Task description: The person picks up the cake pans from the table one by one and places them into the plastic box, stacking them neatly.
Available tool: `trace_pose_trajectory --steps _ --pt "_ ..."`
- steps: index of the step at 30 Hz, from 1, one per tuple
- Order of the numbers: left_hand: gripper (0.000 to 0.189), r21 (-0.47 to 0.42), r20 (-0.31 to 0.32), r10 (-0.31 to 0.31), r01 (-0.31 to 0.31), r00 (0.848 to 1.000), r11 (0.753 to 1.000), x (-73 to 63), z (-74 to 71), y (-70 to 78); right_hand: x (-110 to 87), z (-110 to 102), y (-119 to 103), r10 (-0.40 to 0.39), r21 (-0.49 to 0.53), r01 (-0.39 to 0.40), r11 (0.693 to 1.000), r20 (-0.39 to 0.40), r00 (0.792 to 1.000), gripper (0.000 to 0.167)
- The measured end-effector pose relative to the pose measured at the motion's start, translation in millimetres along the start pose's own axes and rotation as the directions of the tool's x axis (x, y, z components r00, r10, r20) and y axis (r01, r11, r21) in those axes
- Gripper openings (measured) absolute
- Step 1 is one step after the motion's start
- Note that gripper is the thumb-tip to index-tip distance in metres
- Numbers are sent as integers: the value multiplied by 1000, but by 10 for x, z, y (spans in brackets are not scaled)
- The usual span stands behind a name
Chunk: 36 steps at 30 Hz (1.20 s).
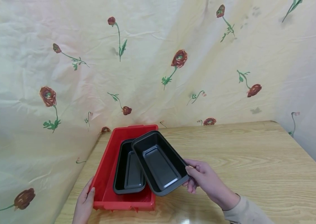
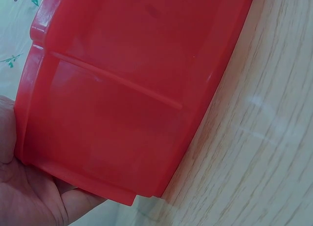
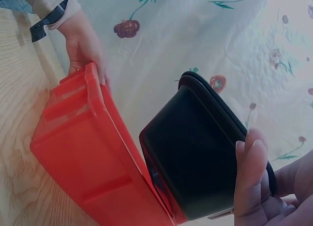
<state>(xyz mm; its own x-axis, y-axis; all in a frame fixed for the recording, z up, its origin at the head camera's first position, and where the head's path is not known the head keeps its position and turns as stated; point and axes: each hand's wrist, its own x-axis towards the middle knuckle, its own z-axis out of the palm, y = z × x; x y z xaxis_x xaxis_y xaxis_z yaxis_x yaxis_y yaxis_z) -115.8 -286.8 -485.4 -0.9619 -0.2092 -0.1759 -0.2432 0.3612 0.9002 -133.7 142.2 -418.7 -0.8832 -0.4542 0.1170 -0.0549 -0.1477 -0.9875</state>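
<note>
A black loaf pan (image 1: 160, 165) is pinched at its near right corner by my right hand (image 1: 202, 180), thumb on the rim and fingers beneath. The pan tilts over the right wall of a red plastic bin (image 1: 104, 174). Inside the bin lies a second black loaf pan (image 1: 130, 183), partly covered by the raised one. My left hand (image 1: 85, 199) grips the bin's near left corner, also visible in the left wrist view, where the hand (image 2: 34, 192) wraps the rim. In the right wrist view the held pan's dark outer side (image 3: 190, 152) overlaps the bin's edge.
The bin stands at the left part of a light wood table (image 1: 244, 161). A flower-patterned cloth (image 1: 146, 77) hangs behind the table and down its left and right sides. A dark band (image 3: 49, 20) circles the left wrist.
</note>
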Motion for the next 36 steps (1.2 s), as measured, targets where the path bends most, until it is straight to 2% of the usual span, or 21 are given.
trace_pose_trajectory --steps 9,17,23,36 --pt "57 -15 5 -18 18 1000 1000 -1 1 7 45 50 0 -10 4 10 1000 -4 1000 52" --pt "57 -19 2 -27 27 1000 999 0 5 15 91 92 6 19 9 -18 1000 -25 1000 53" --pt "57 -18 3 -20 20 1000 1000 3 0 2 127 115 30 7 8 -7 1000 -21 1000 52" --pt "56 1 4 -3 3 1000 1000 10 -2 -1 190 185 43 38 32 -37 999 -36 999 51"
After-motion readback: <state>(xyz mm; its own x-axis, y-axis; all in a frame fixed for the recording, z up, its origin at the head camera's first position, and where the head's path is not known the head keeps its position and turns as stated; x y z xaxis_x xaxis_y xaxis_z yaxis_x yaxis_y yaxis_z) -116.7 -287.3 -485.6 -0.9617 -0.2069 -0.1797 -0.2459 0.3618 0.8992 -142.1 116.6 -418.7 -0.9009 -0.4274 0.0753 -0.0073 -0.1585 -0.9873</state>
